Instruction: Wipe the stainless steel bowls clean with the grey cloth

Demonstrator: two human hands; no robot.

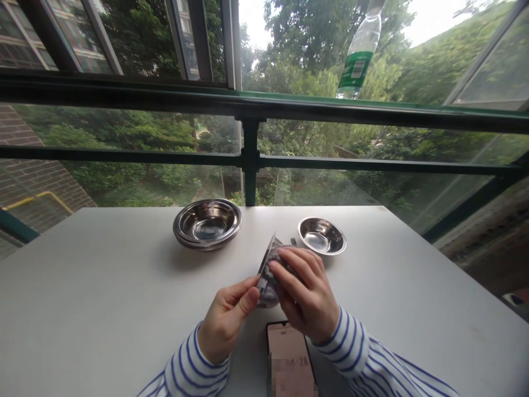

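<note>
Both hands meet over the table (103, 298), near its middle. Between them we find a grey packet (268, 290), partly see-through along its left edge. Long axis runs away from the wearer, its far end leaning a little to the right. Left hand (229, 317) comes at it from the lower left: thumb and forefinger pinched together on the near left edge. Right hand (308, 292) covers the far right side, fingers bent over the surface and slightly parted; its thumb is hidden, so we cannot tell how firm that hold is. We cannot tell either whether the packet touches the tabletop.

Key relation: the small bowl (321, 236) sits just beyond the right hand, to the packet's right, so the right hand is clearly nearer to it. The stack of bowls (206, 225) lies on the far left, well apart from both hands.

Writing: a phone (289, 347) lies close below the packet, partly behind the right wrist; on its screen we read "28", the rest blocked out or too small. At the rail (289, 105), a clear bottle (366, 36) carries a green label (351, 69) with a barcode; brand illegible to us. Bowls show no marks we can make out.
</note>
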